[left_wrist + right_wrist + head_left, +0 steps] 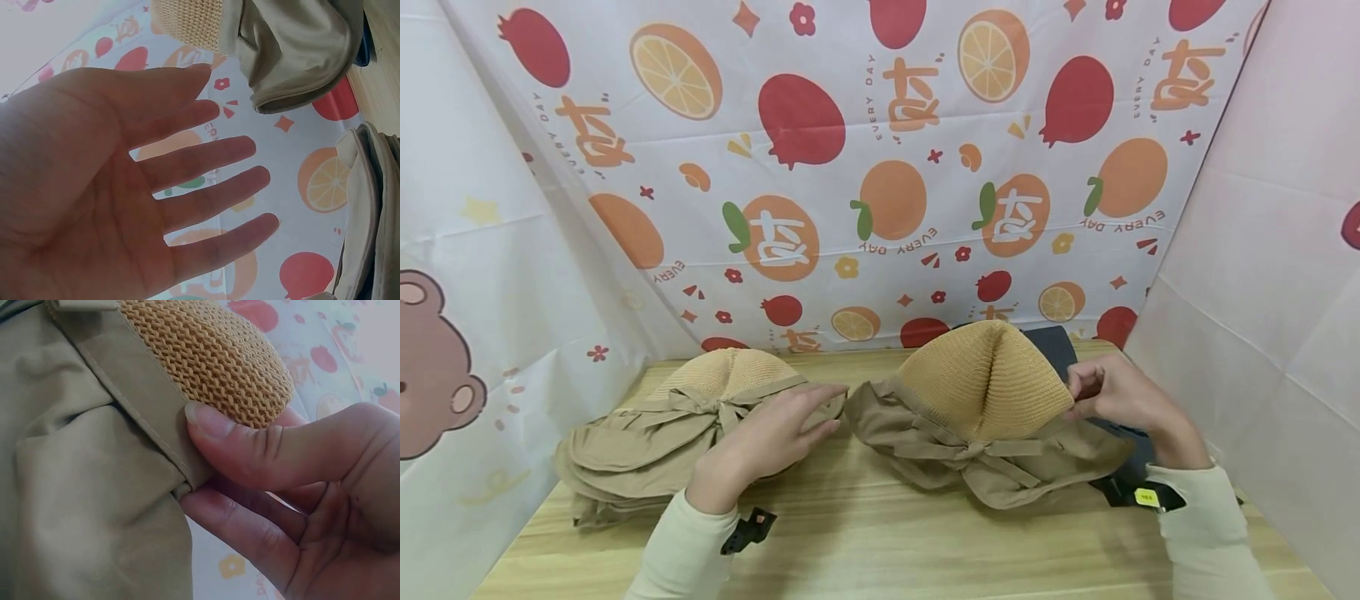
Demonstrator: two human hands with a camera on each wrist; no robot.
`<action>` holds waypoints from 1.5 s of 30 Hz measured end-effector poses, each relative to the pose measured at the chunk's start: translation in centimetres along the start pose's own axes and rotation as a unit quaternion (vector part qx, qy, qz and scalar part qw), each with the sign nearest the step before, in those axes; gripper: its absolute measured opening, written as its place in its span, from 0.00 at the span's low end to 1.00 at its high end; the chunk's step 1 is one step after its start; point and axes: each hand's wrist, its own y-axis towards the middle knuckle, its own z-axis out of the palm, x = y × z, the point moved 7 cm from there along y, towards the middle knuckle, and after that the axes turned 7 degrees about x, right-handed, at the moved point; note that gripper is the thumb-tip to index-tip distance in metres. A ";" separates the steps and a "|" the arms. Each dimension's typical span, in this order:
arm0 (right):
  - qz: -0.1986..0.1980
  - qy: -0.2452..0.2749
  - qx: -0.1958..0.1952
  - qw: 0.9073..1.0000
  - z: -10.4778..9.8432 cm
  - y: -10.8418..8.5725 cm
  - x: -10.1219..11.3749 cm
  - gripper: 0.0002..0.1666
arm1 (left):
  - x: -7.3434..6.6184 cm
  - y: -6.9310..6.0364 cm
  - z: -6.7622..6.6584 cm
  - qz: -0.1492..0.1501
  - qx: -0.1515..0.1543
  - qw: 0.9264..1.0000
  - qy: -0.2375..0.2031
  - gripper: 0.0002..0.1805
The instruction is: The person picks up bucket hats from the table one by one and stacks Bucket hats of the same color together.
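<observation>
A sun hat with a tan woven crown, a khaki cloth brim and a bow at the front stands on the right half of the table. My right hand pinches its right side where crown meets brim; in the right wrist view the thumb lies on the hat's khaki band. My left hand is held with fingers extended, palm bare in the left wrist view, between this hat and a stack of similar hats at left. The left hand holds nothing.
Dark blue items lie behind and under the right-hand hat, partly hidden. The wooden table meets a fruit-printed cloth at the back, with pale cloth sides to left and right.
</observation>
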 end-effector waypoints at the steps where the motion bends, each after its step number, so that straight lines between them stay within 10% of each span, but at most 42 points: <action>1: -0.001 -0.004 0.000 1.000 0.1 0.1 0.2 0.17 | -0.1 0.0 0.0 0.002 -0.003 1.000 -0.001 0.25; 9: -0.005 0.016 0.052 0.999 2.5 1.4 0.8 0.16 | -0.8 0.2 0.5 0.033 -0.011 0.999 0.010 0.26; 18: -0.029 0.021 0.070 0.997 4.4 2.4 1.7 0.16 | -0.7 0.4 2.0 0.012 0.082 0.995 -0.055 0.22; 23: -0.024 0.018 0.066 0.997 4.6 2.3 1.8 0.15 | -1.0 0.5 1.8 0.040 0.062 0.995 -0.067 0.10; 45: 0.017 -0.083 0.127 0.988 6.6 3.2 1.7 0.18 | -1.8 0.6 0.6 0.066 -0.017 0.997 -0.045 0.13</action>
